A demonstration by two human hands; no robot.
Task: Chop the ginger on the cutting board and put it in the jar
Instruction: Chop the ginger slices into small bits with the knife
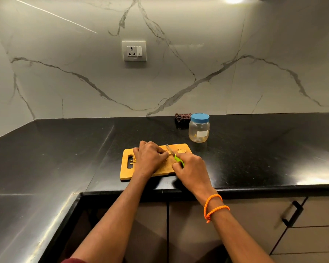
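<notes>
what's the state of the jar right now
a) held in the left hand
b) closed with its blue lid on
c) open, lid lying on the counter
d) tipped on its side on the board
b: the jar stands upright on the counter behind the cutting board, blue lid still on and neither hand touching it.
</notes>
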